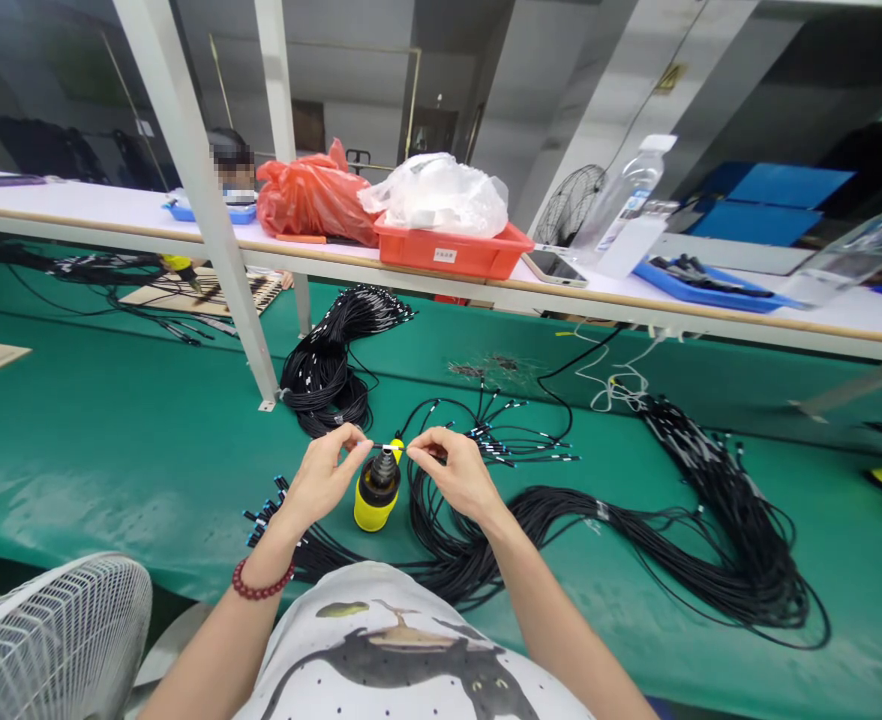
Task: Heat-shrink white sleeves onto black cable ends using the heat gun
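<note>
My left hand (330, 472) and my right hand (456, 470) pinch a thin black cable (378, 446) from either side. A short white sleeve (390, 447) shows on the cable between my fingertips. Right under it stands a yellow and black heat gun (376, 505), upright, its dark tapered nozzle (385, 463) pointing up. A thick bundle of black cables (561, 500) runs beneath my right forearm, and several of its ends, some blue-tipped, fan out beyond my right hand. More blue-tipped cable ends (267, 512) lie beside my left wrist.
A coiled cable bundle (328, 370) lies by the white shelf post (216, 200). The shelf above carries a red bin (448, 255), a red bag (317, 200), a phone (555, 267), a bottle (636, 190) and a blue tray (711, 290). A fan (58, 640) stands lower left.
</note>
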### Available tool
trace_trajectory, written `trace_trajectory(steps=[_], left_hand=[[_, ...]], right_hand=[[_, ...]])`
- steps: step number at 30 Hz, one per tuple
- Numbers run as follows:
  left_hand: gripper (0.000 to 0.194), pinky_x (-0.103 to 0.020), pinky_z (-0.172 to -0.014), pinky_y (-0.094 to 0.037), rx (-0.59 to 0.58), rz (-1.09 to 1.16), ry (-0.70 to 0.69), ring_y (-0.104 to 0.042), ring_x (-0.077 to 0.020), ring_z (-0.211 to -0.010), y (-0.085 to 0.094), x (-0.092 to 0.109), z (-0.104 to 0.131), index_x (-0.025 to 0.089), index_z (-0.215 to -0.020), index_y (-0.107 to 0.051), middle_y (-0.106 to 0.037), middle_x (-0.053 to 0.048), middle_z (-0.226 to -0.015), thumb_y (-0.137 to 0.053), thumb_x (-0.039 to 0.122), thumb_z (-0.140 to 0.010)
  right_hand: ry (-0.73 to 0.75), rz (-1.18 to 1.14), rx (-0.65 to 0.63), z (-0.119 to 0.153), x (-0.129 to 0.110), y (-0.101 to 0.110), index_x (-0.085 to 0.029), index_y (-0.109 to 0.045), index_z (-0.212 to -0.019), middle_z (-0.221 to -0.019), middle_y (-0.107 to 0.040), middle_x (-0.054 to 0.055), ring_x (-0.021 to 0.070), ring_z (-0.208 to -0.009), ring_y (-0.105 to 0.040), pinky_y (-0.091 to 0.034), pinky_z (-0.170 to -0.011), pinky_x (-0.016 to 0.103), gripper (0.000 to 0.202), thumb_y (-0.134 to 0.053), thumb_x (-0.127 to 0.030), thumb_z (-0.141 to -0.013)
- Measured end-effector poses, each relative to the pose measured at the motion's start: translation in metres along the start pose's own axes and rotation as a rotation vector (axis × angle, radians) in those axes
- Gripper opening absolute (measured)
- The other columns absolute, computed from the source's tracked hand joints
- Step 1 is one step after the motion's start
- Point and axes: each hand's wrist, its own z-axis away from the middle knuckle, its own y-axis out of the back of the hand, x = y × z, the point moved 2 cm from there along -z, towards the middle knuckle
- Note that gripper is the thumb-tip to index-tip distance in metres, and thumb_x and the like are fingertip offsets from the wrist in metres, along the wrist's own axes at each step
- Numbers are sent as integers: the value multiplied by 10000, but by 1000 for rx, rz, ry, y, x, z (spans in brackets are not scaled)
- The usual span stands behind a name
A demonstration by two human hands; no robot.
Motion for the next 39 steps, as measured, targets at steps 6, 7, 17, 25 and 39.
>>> trace_trajectory(steps=[6, 7, 17, 25, 39], left_hand=[[299, -241, -616, -371, 38, 37, 11, -502, -128, -639, 4, 3, 1, 195, -719, -526, -565, 25, -664, -445, 410, -910], [283, -243, -627, -377, 42, 46, 9, -508, -130, -650, 4, 2, 1, 194, -736, -535, -571, 23, -675, -449, 400, -910], [192, -246, -693, -403, 49, 56, -19, -538, -137, -738, 5, 0, 0, 197, -818, -560, -604, 12, -775, -475, 345, -906], [244, -245, -674, -391, 54, 107, -7, -522, -130, -700, 5, 5, 3, 195, -831, -563, -566, 23, -726, -450, 392, -922], [442, -248, -588, -319, 13, -32, 19, -426, -107, -555, -2, 8, 2, 191, -603, -455, -478, 45, -565, -352, 450, -946]], right_hand=[[63, 128, -93, 1, -6, 0, -181, -661, -747, -711, -669, 11, 137, -657, -565, -388, -635, 253, 214, -534, -264, -898], [65, 126, -90, 1, -7, -1, -181, -661, -744, -707, -668, 10, 135, -654, -562, -385, -631, 250, 212, -536, -258, -897], [26, 36, -1, -1, -5, -5, -172, -673, -709, -647, -643, -1, 124, -588, -526, -379, -577, 227, 180, -584, -243, -848], [57, 121, -117, 3, -7, 2, -176, -705, -735, -565, -557, -31, 100, -527, -435, -295, -547, 231, 333, -472, -313, -930], [13, 90, -88, 3, 0, 3, -174, -643, -680, -523, -449, -49, 97, -503, -358, -262, -517, 235, 342, -479, -358, -918]])
